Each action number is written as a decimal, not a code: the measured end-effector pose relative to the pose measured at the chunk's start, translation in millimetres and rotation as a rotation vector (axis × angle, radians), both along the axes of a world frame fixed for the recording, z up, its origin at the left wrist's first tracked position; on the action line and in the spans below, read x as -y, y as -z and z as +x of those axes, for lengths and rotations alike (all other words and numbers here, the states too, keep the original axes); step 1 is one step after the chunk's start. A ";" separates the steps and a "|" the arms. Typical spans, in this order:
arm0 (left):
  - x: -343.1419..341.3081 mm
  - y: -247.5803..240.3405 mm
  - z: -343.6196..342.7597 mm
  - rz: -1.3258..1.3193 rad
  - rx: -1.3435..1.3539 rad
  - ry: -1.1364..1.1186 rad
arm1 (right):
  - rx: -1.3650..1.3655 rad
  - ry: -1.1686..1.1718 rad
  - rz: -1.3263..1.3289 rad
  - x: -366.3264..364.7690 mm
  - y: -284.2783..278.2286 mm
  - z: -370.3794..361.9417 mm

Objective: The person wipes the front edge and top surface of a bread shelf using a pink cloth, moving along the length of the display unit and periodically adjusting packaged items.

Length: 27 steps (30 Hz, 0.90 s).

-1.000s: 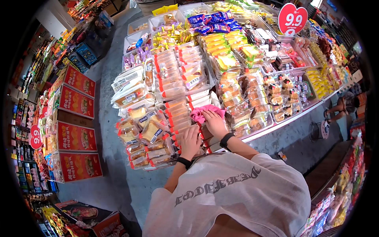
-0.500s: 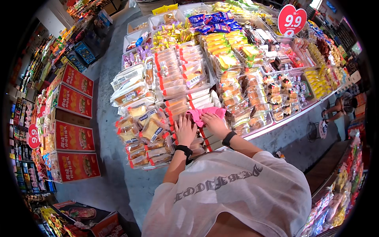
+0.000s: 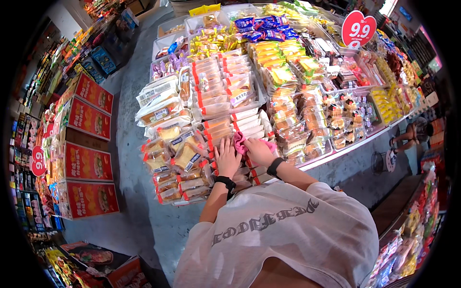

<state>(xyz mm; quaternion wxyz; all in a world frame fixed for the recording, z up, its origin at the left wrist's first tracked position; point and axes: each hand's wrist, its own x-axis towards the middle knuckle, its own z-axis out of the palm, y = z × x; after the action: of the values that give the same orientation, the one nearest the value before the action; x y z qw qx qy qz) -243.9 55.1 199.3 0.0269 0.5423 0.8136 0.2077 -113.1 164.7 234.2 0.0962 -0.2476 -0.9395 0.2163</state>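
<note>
A crumpled pink cloth (image 3: 239, 140) lies on the near rows of wrapped bread (image 3: 217, 128) with red-striped ends. My right hand (image 3: 258, 152) is closed on the cloth, and part of it shows beyond the wrist side. Beside it, my left hand (image 3: 227, 159) rests with fingers stretched over the wrapped packs, its fingertips near the cloth's left edge. Left of that hand are clear packs of sliced bread (image 3: 186, 156). White wrapped packs (image 3: 249, 124) stand just past the cloth. Both wrists wear black bands.
Trays of small rolls (image 3: 293, 144) and decorated cakes (image 3: 343, 115) fill the right side. Blue packets (image 3: 269, 30) and a heart-shaped red sign (image 3: 358, 30) stand farther back. Red cartons (image 3: 90, 159) are stacked across the aisle floor on the left. Another person's legs (image 3: 407, 137) show at right.
The pink cloth, earlier spread wider, is now bunched up under my right hand. My right hand has shifted slightly nearer and closed more on it; my left hand stays about in place.
</note>
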 end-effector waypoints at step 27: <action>3.4 0.8 -1.6 0.025 -0.010 0.010 | -0.017 0.143 -0.019 -17.9 1.1 -6.7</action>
<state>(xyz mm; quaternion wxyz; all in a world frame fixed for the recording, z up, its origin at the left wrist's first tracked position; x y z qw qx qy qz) -245.5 51.7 198.5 0.0170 0.5478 0.8084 0.2147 -119.8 182.6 233.1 0.1170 -0.3129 -0.9165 0.2200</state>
